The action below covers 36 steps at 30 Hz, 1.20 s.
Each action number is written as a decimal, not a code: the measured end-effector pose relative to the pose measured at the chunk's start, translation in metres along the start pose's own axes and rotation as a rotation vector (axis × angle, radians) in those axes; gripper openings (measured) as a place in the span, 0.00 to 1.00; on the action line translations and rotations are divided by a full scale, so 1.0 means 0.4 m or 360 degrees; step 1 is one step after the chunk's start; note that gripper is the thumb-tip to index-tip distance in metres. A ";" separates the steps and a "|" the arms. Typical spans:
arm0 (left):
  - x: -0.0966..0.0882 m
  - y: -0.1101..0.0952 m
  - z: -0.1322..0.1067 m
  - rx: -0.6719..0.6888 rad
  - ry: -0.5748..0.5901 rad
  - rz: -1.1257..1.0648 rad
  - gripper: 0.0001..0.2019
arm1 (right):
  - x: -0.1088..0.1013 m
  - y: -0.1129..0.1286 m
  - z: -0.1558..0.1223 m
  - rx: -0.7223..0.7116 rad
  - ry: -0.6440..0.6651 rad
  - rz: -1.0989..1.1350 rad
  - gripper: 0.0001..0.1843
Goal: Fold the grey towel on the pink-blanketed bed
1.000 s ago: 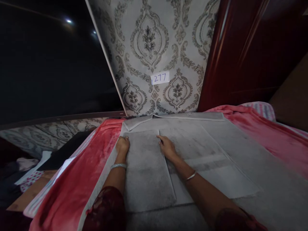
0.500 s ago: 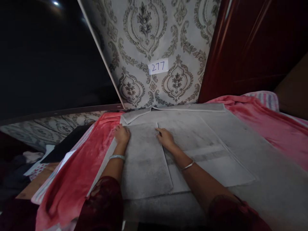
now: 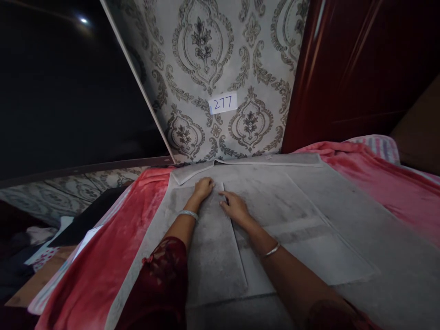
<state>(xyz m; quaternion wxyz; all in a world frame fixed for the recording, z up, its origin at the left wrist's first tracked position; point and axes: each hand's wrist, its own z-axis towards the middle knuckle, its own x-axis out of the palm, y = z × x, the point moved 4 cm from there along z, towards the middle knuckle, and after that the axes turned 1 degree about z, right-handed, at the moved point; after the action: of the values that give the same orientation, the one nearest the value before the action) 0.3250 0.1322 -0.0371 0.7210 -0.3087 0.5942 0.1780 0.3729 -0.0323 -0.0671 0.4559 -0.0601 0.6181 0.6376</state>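
A large grey cloth with pale edging lies spread out, with a narrower grey panel folded over on its left part. On the upper part of that panel, close to its inner edge, rests my left hand. Its fingers are curled together, and what they may pinch is too small to make out. My right hand lies at the panel's inner edge, touching the cloth. Its index finger points left, with a dark gap between finger and thumb. The back edge of the cloth has a turned-over strip.
Beneath the grey cloth is a red-pink plush blanket. A large dark screen stands at the left, and a dark red wooden panel at the right. Patterned wallpaper bears a paper marked 277. Clothes and papers lie lower left.
My left hand has moved right, from the panel's outer left edge to near its inner edge. My right hand stays by the inner edge, its finger and thumb further apart. The view has shifted slightly.
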 end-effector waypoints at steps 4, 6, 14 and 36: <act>0.002 0.010 0.013 0.0013 -0.0064 -0.0070 0.09 | 0.005 0.006 0.000 -0.0130 -0.0006 0.0095 0.25; 0.003 0.011 0.016 0.0008 -0.0109 -0.0090 0.10 | 0.007 0.004 0.003 -0.0177 -0.0052 0.0158 0.25; 0.037 -0.001 0.004 -0.0026 -0.0110 -0.0040 0.08 | 0.004 0.000 -0.003 -0.0021 -0.0049 -0.0133 0.22; 0.017 0.069 -0.144 -0.0030 0.0165 0.0354 0.31 | 0.044 0.027 -0.056 -0.0336 0.0584 -0.0685 0.41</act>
<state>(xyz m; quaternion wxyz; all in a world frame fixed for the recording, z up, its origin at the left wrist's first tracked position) 0.2664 0.1141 -0.0559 0.6622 -0.2564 0.6596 0.2464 0.3447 -0.0403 -0.0756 0.4524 -0.3510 0.5937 0.5654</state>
